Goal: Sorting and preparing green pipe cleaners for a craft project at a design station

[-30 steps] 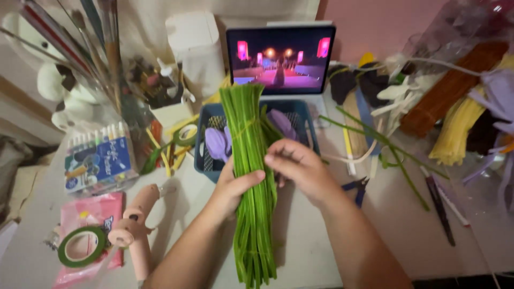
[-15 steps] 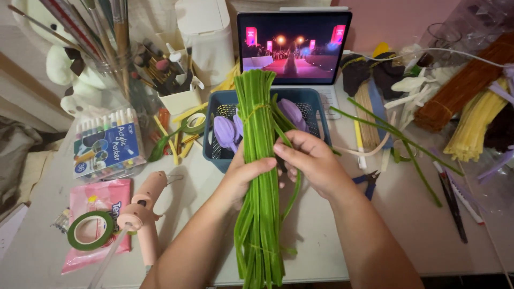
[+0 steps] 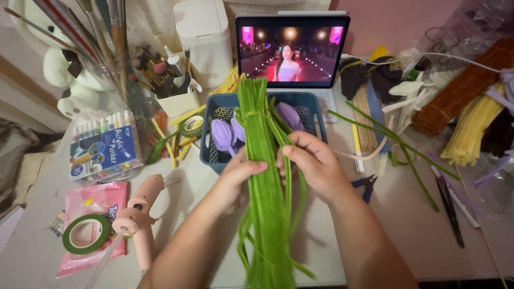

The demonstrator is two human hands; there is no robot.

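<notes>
Green pipe-cleaner bundle (image 3: 266,182) — gripped by left hand (image 3: 235,179), right hand (image 3: 316,163) fingers pinching single stems — above blue basket (image 3: 211,152).

Soft, even light is falling from above; arms are casting faint shadows on the worktop (image 3: 407,225). The tablet screen (image 3: 292,51) is glowing brightly, and edges are bending slightly.

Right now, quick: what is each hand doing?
Left hand: closed around the bundle of green pipe cleaners.
Right hand: fingers pinching a few green stems at the bundle's right side.
</notes>
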